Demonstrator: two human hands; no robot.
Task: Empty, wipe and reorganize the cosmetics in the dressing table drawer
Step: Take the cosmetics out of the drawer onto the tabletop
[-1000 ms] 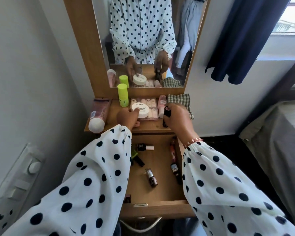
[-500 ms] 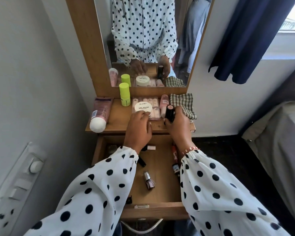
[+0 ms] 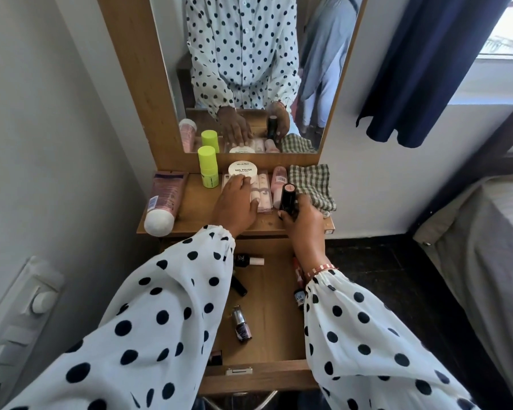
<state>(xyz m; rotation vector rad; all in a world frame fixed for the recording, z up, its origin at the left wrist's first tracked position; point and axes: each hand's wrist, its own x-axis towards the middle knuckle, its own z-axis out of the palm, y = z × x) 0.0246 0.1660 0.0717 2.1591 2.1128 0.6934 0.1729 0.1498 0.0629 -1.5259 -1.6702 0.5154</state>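
Two hands work on the shelf [image 3: 190, 214]: the left hand [image 3: 236, 204] lies flat, fingers straight, on the pink pack [image 3: 262, 193]; the right hand [image 3: 302, 220] grips an upright black tube [image 3: 288, 199]. Checked cloth [image 3: 311, 184] at 2 o'clock. Sleeves partly hide the open drawer [image 3: 267, 377] and its polish bottles [image 3: 240, 324].

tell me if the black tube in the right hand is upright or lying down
Upright. The black tube stands on end on the shelf, round top facing up, with the right hand gripping its lower part.

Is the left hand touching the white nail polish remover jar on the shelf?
Touching. The head view shows the left hand with its fingertips laid on the near edge of the white jar, no gap visible.
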